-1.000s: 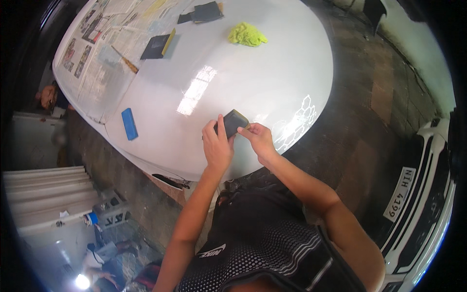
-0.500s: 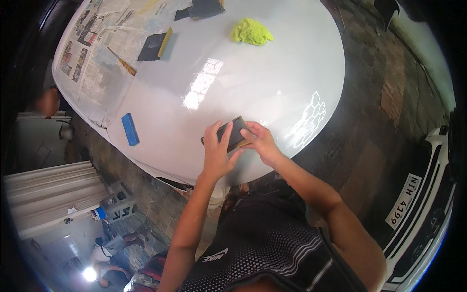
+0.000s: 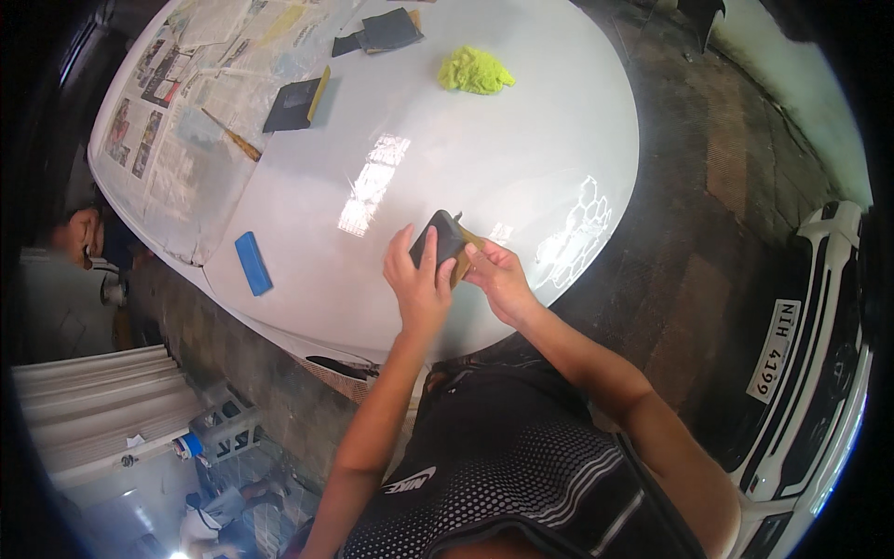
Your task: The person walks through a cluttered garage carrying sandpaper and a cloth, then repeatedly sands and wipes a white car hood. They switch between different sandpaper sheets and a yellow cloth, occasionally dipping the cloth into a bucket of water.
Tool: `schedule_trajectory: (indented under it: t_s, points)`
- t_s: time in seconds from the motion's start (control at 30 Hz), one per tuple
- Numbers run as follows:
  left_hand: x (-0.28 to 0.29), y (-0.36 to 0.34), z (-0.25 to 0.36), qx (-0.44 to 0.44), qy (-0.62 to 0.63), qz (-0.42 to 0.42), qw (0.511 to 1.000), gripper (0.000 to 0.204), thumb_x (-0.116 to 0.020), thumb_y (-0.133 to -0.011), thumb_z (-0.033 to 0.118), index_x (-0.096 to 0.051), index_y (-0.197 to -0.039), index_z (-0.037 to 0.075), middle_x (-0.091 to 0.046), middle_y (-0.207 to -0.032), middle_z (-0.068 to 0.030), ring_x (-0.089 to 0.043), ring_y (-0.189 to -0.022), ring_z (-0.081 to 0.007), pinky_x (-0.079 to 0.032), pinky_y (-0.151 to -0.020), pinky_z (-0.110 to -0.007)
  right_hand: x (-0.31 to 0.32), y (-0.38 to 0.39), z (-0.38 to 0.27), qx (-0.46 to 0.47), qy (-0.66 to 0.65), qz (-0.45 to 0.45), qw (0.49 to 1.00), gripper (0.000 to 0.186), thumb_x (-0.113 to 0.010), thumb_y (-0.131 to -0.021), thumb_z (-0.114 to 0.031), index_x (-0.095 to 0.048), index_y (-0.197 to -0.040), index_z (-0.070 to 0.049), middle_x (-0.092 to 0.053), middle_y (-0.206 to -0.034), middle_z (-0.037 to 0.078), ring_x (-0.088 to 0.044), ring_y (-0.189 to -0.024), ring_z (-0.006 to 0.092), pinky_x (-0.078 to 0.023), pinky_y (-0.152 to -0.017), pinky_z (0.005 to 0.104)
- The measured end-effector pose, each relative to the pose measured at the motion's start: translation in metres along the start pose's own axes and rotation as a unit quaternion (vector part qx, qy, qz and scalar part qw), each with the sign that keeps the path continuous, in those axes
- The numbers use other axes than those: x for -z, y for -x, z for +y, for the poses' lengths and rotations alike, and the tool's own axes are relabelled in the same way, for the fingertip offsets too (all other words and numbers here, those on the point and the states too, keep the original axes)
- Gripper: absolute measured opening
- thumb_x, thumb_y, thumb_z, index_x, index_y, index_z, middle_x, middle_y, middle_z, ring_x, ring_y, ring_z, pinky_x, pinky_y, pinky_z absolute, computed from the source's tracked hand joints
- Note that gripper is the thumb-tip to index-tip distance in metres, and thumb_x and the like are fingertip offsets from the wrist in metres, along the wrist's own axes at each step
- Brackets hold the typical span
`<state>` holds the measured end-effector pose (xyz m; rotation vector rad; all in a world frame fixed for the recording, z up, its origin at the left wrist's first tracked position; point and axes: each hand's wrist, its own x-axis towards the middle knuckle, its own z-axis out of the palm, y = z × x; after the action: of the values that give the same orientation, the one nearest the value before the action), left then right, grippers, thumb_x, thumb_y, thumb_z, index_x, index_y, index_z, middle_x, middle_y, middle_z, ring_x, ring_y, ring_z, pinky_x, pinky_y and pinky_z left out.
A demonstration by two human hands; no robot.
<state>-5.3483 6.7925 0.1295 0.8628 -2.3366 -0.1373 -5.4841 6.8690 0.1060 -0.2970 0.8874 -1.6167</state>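
Observation:
Over the near part of a white car hood, my left hand grips a black sanding block, fingers across its top. My right hand pinches a piece of sandpaper with a tan back, at the block's right side. The paper stands partly away from the block; its far side is hidden by the block and fingers. Left of my hands lies a blue rectangular block on the hood.
Farther off lie a bright yellow-green cloth, a folded dark sandpaper sheet, more dark sheets and a thin wooden-handled tool. Newspaper covers the windshield area. A white car stands at right; a person is at left.
The sandpaper, earlier lying along the block, now sticks out from its right side in my right hand. The block has turned in my left hand, and the view has shifted slightly.

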Motion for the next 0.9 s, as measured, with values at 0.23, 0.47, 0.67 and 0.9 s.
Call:
schedule_trajectory:
  t_s: [0.23, 0.47, 0.67, 0.9]
  points:
    - [-0.001, 0.015, 0.010, 0.032, 0.009, -0.016, 0.999, 0.055, -0.069, -0.095, 0.021, -0.055, -0.147, 0.010, -0.054, -0.143, -0.0196, -0.052, -0.121, -0.0413, -0.041, -0.100, -0.053, -0.015, 0.014, 0.011, 0.013, -0.023, 0.019, 0.999, 0.029, -0.053, -0.109, -0.021, -0.063, -0.129, -0.002, -0.070, -0.109, 0.004, -0.066, -0.098, 0.0116, -0.054, -0.092, 0.0324]
    - [0.010, 0.023, 0.029, 0.030, -0.053, -0.028, 0.998, 0.054, -0.069, -0.095, 0.020, -0.055, -0.147, 0.014, -0.052, -0.144, -0.0180, -0.050, -0.122, -0.0401, -0.038, -0.100, -0.051, -0.012, 0.025, 0.012, 0.003, -0.049, 0.012, 0.999, 0.027, -0.058, -0.107, -0.020, -0.063, -0.126, -0.002, -0.069, -0.110, 0.004, -0.066, -0.099, 0.0128, -0.054, -0.093, 0.0337]
    - [0.019, 0.025, 0.013, 0.132, 0.177, 0.003, 0.975, 0.052, -0.063, -0.099, 0.021, -0.052, -0.147, 0.004, -0.055, -0.141, -0.0183, -0.051, -0.125, -0.0338, -0.035, -0.109, -0.047, 0.001, 0.025, -0.004, 0.026, 0.070, -0.013, 0.997, 0.033, -0.070, -0.099, -0.012, -0.060, -0.128, 0.000, -0.070, -0.117, 0.007, -0.065, -0.103, 0.0127, -0.054, -0.090, 0.0298]
    - [0.029, -0.005, -0.026, 0.381, 0.484, -0.130, 0.777, 0.043, -0.063, -0.104, 0.026, -0.061, -0.134, -0.004, -0.068, -0.123, -0.0104, -0.061, -0.113, -0.0143, -0.048, -0.101, -0.033, 0.007, 0.002, -0.023, -0.039, 0.150, -0.094, 0.983, 0.038, -0.066, -0.101, -0.010, -0.055, -0.137, -0.001, -0.069, -0.119, 0.008, -0.065, -0.108, 0.0140, -0.055, -0.091, 0.0316]
